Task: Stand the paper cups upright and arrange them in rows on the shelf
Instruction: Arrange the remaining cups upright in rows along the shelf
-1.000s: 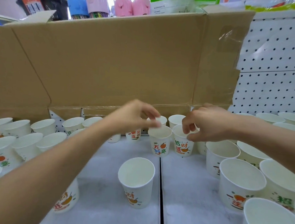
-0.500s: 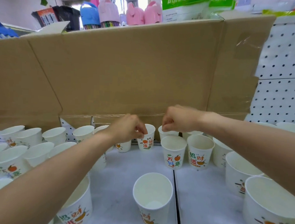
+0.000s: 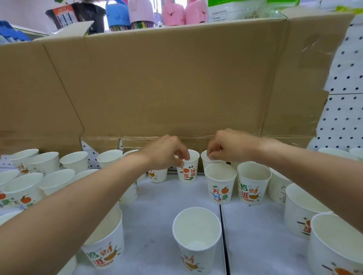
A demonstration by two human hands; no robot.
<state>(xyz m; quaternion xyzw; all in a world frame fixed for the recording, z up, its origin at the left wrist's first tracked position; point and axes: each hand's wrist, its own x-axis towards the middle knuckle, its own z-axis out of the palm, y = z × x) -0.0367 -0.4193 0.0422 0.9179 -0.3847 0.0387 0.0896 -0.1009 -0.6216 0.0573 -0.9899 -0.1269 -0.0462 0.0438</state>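
Outstretched left hand (image 3: 167, 152) pinches printed cup (image 3: 187, 172); right hand (image 3: 228, 148) seemingly pinches neighbouring cup (image 3: 205, 162).

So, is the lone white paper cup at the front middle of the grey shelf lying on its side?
No, the lone white paper cup stands upright on the grey shelf, with its open mouth facing up.

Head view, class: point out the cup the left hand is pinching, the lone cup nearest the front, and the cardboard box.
Pinched cup (image 3: 187, 174): head view, printed side wall.
Front cup (image 3: 195, 227): head view, inside wall.
Cardboard box (image 3: 168, 80): head view, front panel.
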